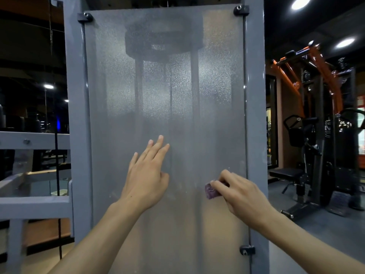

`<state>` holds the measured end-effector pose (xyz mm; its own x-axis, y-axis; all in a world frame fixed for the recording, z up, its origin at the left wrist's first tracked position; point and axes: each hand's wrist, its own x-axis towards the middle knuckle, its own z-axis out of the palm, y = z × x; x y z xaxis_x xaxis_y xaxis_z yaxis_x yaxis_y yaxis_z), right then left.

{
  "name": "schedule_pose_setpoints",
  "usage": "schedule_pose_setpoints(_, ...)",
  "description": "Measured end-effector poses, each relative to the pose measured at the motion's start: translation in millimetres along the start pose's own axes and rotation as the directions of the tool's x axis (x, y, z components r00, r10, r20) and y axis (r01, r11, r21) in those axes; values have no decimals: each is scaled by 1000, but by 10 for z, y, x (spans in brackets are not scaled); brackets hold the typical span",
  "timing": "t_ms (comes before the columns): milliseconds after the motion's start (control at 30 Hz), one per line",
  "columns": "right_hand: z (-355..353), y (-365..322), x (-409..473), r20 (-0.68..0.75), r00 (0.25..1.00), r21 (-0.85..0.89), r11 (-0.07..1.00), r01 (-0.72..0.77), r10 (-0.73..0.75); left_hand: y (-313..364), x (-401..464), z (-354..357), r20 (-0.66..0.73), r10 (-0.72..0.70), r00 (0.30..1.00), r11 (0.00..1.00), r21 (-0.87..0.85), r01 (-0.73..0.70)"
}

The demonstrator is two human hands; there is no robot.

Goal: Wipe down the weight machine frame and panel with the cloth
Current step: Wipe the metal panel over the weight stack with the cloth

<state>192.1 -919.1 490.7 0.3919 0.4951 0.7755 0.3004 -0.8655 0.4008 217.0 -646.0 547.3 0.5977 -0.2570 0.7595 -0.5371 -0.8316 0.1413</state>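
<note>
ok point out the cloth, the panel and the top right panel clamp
cloth (210, 191), head view, purple wad showing under the fingers
panel (164, 107), head view, bare frosted middle
top right panel clamp (240, 10), head view, black block's centre

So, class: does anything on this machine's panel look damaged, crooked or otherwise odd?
Nothing stands out. The frosted panel sits straight in the grey frame, brackets in place. The right hand holds the purple cloth against it.

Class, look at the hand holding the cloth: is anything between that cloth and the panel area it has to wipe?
Nothing visible blocks it. The right hand grips the purple cloth against the frosted panel. The left hand lies flat on the panel to the cloth's left, so it would obstruct a leftward stroke.
</note>
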Motion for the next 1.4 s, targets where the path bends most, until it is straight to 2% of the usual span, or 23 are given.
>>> schedule_pose_setpoints(133, -235, 232, 360, -105, 994, -5, 999, -38, 37, -19, 0, 4, 1, 7, 1000, 1000, 7, -7)
schedule_pose_setpoints(233, -453, 447, 612, -202, 970, -10, 990, -142, 137, -37, -14, 8, 6, 6, 1000, 1000, 16, -6)
schedule_pose_setpoints(300, -507, 491, 652, -216, 956, -16, 978, -206, 198, -35, -16, 16, 1, 7, 1000, 1000, 15, -7)
schedule_pose_setpoints(433, -379, 355, 327, -157, 964, 8, 976, -217, 215, -16, -10, 40, -9, 8, 1000, 1000, 1, -8)
schedule_pose_setpoints(600, -224, 218, -152, 10, 982, 43, 981, -187, 187, -20, -5, 42, -11, 10, 1000, 1000, -11, -10)
schedule_pose_setpoints(700, -320, 298, 23, -23, 990, 24, 990, -138, 139, -28, -12, 38, -7, 9, 1000, 1000, -13, -9)
schedule_pose_setpoints(800, -486, 414, 342, -152, 971, 13, 983, -183, 183, -23, -11, 42, -3, 10, 1000, 1000, -21, -10)
schedule_pose_setpoints(900, -489, 417, 408, -186, 955, -12, 972, -236, 230, -35, -15, 37, -1, 9, 1000, 1000, -29, -9)
schedule_pose_setpoints(1200, -140, 141, -223, 11, 959, 6, 959, -285, 285, -5, -54, -47, 47, 3, 999, 999, -54, -1)
schedule_pose_setpoints(1400, -220, 44, -208, 39, 940, 10, 941, -339, 338, 19, -320, -86, 64, 72, 995, 986, -155, -62)
